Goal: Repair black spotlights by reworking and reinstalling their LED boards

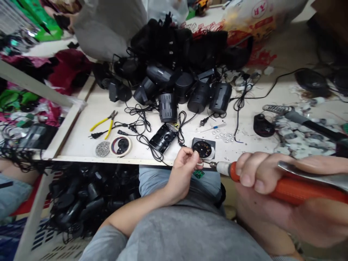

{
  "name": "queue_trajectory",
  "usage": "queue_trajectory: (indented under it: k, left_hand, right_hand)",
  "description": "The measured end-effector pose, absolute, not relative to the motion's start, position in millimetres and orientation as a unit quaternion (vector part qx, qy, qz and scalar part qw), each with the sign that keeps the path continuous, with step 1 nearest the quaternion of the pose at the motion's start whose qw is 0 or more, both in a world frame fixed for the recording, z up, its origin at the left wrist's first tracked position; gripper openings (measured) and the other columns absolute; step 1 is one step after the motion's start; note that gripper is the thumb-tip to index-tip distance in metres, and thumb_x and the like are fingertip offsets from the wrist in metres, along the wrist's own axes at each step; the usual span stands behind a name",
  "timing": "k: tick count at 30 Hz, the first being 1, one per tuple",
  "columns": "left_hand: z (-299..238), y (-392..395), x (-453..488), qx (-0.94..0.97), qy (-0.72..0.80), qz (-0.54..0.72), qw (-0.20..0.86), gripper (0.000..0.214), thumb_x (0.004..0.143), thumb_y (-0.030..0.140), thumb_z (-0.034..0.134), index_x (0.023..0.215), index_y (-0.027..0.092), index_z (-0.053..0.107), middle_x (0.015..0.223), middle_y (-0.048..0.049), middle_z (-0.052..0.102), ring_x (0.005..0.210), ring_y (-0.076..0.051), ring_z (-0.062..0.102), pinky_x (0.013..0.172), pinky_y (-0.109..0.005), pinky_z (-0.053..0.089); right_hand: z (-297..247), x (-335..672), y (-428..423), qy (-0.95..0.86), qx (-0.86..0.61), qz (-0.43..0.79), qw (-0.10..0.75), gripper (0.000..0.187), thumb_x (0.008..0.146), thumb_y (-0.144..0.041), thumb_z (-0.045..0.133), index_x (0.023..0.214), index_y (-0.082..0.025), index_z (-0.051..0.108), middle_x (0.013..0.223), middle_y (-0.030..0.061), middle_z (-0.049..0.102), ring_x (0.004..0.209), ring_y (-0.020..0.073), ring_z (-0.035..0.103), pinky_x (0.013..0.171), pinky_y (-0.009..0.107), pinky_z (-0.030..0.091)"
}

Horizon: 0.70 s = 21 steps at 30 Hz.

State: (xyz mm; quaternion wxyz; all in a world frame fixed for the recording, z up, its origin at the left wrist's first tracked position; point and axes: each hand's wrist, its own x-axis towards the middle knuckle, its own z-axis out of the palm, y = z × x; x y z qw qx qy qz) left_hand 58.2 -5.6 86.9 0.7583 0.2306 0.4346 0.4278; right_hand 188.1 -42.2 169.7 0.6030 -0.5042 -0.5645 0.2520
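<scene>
My right hand (258, 177) is wrapped round an orange powered screwdriver (288, 190) with a metal lever along its side. Its bit (208, 162) points left, toward the fingertips of my left hand (185, 165). Thumb and fingers of that left hand are pinched together at the edge of a black disc (202, 149) dotted with small lights or contacts. What exactly they grip is hidden. A small green circuit board (198, 174) hangs just below them, over my lap. Behind the disc lies a grey square plate (212, 143).
Several black cylindrical housings (168, 107) with cords crowd the back. An open black shell (163, 137) lies left of the disc. Yellow-handled pliers (110, 127), a dish of screws (102, 148) and a tape roll (129, 146) lie further left. A soldering iron (312, 123) rests right.
</scene>
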Motion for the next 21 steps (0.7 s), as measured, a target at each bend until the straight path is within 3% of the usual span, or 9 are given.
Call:
queue_trajectory:
  k: [2, 6, 21]
  left_hand:
    - [86, -6, 56, 0.235, 0.438, 0.443, 0.746, 0.050, 0.066, 0.056, 0.088, 0.081, 0.021, 0.055, 0.077, 0.0039, 0.059, 0.067, -0.009, 0.056, 0.067, -0.022, 0.050]
    - [84, -6, 52, 0.238, 0.445, 0.460, 0.730, 0.048, 0.067, 0.055, 0.088, 0.080, 0.021, 0.056, 0.073, 0.0050, 0.057, 0.063, -0.008, 0.055, 0.065, -0.021, 0.047]
    - [89, 4, 54, 0.085, 0.409, 0.432, 0.799, 0.054, 0.053, 0.039, 0.099, 0.073, 0.018, 0.054, 0.066, 0.0064, 0.053, 0.057, -0.005, 0.051, 0.056, -0.017, 0.045]
  right_hand:
    - [168, 180, -37, -0.501, -0.451, 0.288, 0.680, 0.023, 0.096, -0.058, 0.053, 0.103, -0.038, 0.061, 0.056, -0.0020, 0.045, 0.050, 0.0222, 0.049, 0.051, 0.042, 0.049]
    - [165, 172, -28, -0.440, -0.412, 0.337, 0.723, 0.025, 0.087, -0.056, 0.069, 0.100, -0.036, 0.063, 0.056, -0.0032, 0.051, 0.050, 0.0211, 0.050, 0.052, 0.042, 0.051]
    - [160, 176, -23, -0.459, -0.367, 0.367, 0.721, 0.022, 0.091, -0.047, 0.069, 0.107, -0.034, 0.063, 0.060, -0.0031, 0.055, 0.055, 0.0201, 0.054, 0.056, 0.040, 0.051]
